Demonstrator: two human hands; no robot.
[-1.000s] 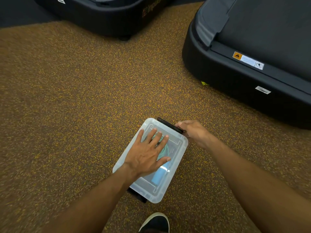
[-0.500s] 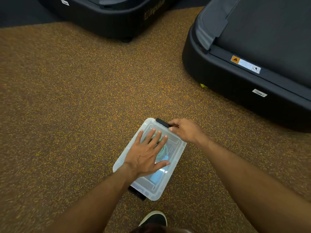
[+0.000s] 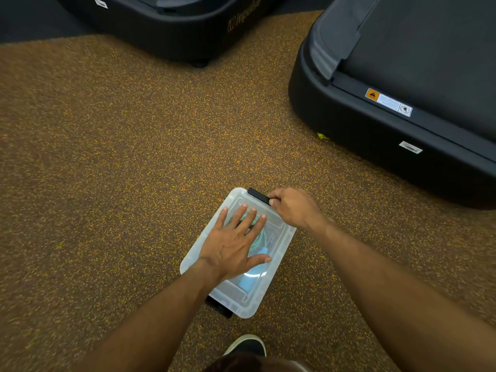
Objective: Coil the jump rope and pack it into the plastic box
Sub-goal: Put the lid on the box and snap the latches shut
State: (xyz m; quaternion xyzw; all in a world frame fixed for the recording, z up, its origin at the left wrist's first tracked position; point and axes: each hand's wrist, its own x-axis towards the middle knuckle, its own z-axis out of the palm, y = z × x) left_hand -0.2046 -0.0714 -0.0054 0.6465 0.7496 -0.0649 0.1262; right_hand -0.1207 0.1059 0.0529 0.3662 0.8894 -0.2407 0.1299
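A clear plastic box stands on the speckled floor with its lid on. Through the lid I see the coiled teal jump rope and its light blue handle. My left hand lies flat on the lid with fingers spread, pressing down. My right hand curls its fingers over the black latch at the box's far end. A second black latch shows at the near end.
Two black treadmill bases flank the area: one at the right, one at the back. My shoe is just in front of the box. Brown speckled floor spreads to the left.
My right hand has shifted left along the far end of the box and now covers more of the black latch. My left hand stays flat on the lid.
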